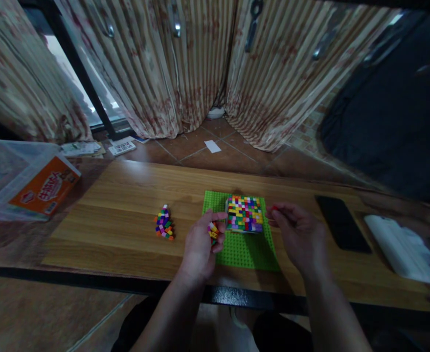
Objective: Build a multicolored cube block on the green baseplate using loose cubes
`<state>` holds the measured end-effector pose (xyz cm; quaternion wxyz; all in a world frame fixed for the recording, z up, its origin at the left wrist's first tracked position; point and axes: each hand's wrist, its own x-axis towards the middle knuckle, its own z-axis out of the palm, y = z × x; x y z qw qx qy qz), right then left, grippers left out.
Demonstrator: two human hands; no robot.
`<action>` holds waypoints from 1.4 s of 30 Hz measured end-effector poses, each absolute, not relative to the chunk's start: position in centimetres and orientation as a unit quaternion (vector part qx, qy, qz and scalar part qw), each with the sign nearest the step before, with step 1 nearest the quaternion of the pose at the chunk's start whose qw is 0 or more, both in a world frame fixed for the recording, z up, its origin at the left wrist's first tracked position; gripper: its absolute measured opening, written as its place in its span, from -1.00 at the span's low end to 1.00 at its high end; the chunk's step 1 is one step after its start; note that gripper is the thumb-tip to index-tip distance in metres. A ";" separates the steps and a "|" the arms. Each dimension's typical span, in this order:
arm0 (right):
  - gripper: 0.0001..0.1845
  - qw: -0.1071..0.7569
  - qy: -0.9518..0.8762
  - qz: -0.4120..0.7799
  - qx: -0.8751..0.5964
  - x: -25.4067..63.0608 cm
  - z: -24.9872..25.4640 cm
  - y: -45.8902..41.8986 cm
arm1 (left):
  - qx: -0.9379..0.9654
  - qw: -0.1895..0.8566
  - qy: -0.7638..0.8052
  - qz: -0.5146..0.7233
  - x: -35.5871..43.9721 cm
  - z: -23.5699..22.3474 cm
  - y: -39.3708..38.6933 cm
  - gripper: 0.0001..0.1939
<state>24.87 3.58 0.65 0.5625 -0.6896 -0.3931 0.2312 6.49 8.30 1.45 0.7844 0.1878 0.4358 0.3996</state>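
Note:
A green baseplate [244, 249] lies on the wooden table [126, 210], with a block of many-coloured small bricks [244, 213] built on its far part. My left hand [200, 244] is cupped at the plate's left edge, closed on several small coloured bricks [213, 231]. Just right of the block, my right hand [299, 234] pinches a small red brick [274, 209] between thumb and fingertips. A little pile of loose coloured bricks [164, 223] sits on the table to the left.
A black phone [341, 222] lies right of the plate, and a white wrapped object [401, 247] beyond it. A clear plastic box with an orange packet [42, 188] stands at far left. Curtains [185, 63] hang behind; papers [212, 146] lie on the tiled floor.

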 end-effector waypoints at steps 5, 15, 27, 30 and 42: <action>-0.76 0.513 -0.448 0.248 -0.689 25.3 0.6 2.6 | 0.188 0.785 0.434 0.400 6.5 1.4 8.3 -0.62; -0.81 0.536 -0.434 0.308 -0.655 25.2 -0.3 2.7 | 0.185 0.782 0.441 0.400 6.5 1.6 8.4 -0.61; -0.73 0.579 -0.296 0.430 -0.627 24.8 -0.6 3.2 | 0.183 0.782 0.442 0.398 6.5 1.6 8.4 -0.63; -0.70 0.588 -0.261 0.459 -0.613 24.9 -0.8 3.2 | 0.184 0.782 0.443 0.399 6.5 1.6 8.4 -0.63; -0.75 0.589 -0.244 0.483 -0.600 24.8 -0.8 3.0 | 0.183 0.784 0.440 0.398 6.5 1.6 8.5 -0.62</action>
